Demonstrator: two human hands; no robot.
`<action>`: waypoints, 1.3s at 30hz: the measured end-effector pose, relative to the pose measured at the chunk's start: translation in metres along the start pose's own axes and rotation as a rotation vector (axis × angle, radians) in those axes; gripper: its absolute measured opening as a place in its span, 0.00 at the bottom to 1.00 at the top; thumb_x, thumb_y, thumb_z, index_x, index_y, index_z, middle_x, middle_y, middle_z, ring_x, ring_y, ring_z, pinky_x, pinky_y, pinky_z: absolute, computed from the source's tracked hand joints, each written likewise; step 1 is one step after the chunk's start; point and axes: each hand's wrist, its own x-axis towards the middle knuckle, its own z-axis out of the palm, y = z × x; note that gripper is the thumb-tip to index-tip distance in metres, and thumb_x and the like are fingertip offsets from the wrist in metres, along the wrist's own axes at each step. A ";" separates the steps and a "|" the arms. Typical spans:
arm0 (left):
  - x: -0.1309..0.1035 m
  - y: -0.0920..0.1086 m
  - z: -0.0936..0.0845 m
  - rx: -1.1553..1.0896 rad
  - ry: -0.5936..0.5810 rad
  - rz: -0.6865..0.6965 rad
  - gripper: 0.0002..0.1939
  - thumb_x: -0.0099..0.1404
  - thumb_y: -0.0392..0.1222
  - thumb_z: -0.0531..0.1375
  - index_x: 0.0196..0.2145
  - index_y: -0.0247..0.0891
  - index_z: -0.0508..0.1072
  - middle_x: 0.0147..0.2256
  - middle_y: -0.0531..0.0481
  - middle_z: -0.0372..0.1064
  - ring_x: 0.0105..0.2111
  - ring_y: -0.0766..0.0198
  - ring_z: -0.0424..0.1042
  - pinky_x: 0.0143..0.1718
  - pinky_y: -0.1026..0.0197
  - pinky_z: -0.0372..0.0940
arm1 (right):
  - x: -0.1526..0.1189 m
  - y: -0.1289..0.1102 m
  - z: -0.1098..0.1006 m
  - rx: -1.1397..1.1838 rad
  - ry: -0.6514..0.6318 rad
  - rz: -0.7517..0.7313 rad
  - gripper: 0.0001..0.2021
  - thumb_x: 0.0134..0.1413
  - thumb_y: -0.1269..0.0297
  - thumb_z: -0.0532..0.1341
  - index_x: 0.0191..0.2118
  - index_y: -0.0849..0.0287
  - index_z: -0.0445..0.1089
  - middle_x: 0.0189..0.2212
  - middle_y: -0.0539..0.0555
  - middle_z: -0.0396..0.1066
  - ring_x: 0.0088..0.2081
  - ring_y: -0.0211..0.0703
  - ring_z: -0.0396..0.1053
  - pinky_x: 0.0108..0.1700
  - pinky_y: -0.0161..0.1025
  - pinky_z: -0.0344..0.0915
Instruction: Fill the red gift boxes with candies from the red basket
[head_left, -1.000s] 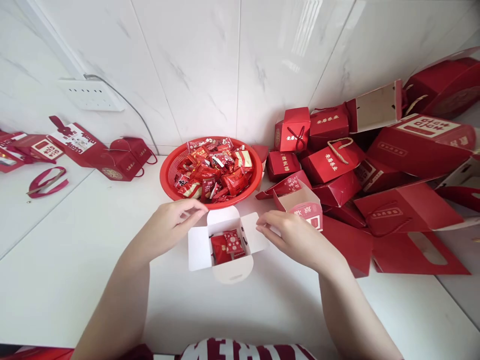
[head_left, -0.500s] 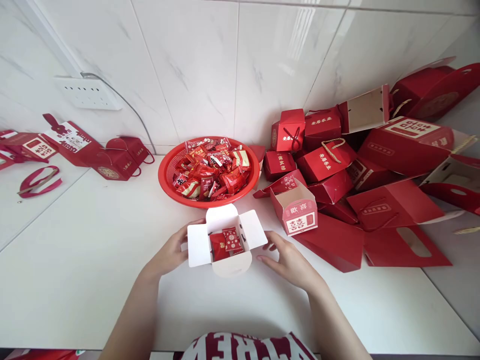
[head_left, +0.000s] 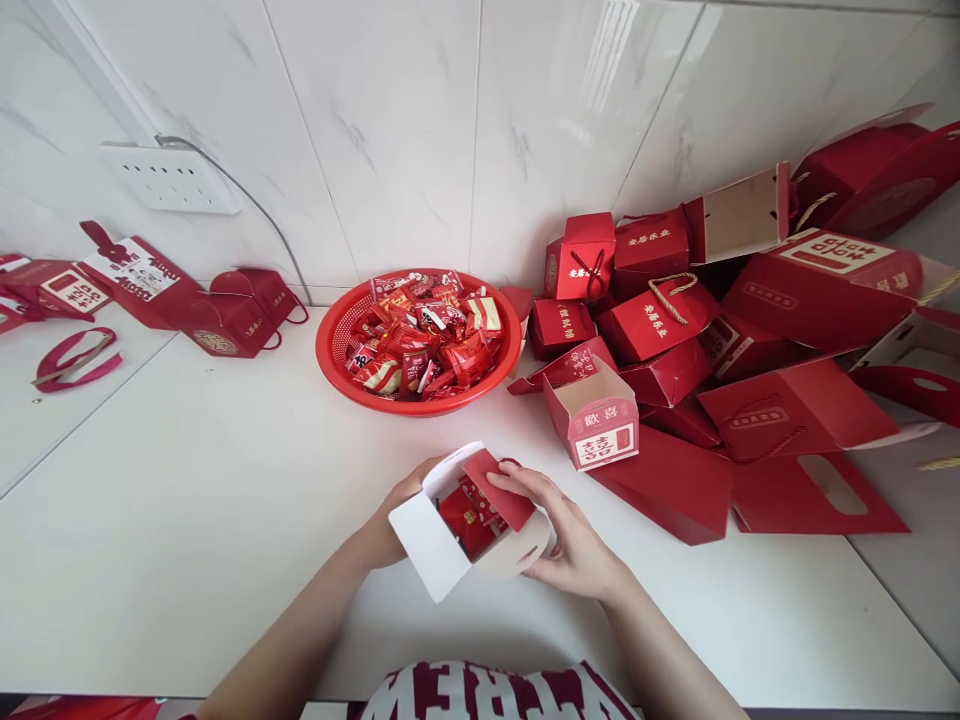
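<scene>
A small gift box, white inside and red outside, stands turned at an angle in front of me with its top flaps up. Wrapped candies lie inside it. My left hand holds the box's left rear side, its fingertips hidden behind the card. My right hand grips the right side, thumb low by the front flap and fingers pressing the red-faced right flap inward over the opening. The left flap sticks out flat toward me.
Behind the box a red plastic basket holds many wrapped candies. Red gift boxes are piled at the right, one open box nearest. More boxes and a pink ribbon loop lie left, below a wall socket.
The box has been turned and both hands have closed in on it. My right hand has folded the right flap over the opening, so its red face shows.
</scene>
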 end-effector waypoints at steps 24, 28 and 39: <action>0.001 -0.014 0.008 0.046 0.020 0.122 0.25 0.70 0.45 0.56 0.63 0.43 0.62 0.59 0.42 0.65 0.58 0.48 0.65 0.58 0.51 0.61 | 0.010 0.003 -0.024 0.345 -0.143 -0.029 0.20 0.55 0.41 0.62 0.37 0.54 0.78 0.65 0.54 0.58 0.69 0.59 0.45 0.67 0.60 0.43; 0.000 -0.014 0.009 0.022 0.019 0.100 0.25 0.71 0.44 0.56 0.64 0.43 0.61 0.59 0.43 0.65 0.57 0.50 0.66 0.57 0.51 0.63 | 0.010 0.004 -0.028 0.352 -0.185 -0.040 0.21 0.51 0.40 0.64 0.36 0.54 0.78 0.66 0.55 0.57 0.69 0.60 0.43 0.68 0.61 0.39; 0.003 -0.003 0.018 0.313 0.024 0.273 0.21 0.71 0.40 0.53 0.61 0.42 0.65 0.62 0.42 0.60 0.62 0.50 0.60 0.61 0.50 0.58 | 0.009 0.005 -0.008 0.407 0.040 0.119 0.07 0.57 0.59 0.66 0.39 0.54 0.70 0.59 0.58 0.66 0.65 0.54 0.55 0.62 0.55 0.56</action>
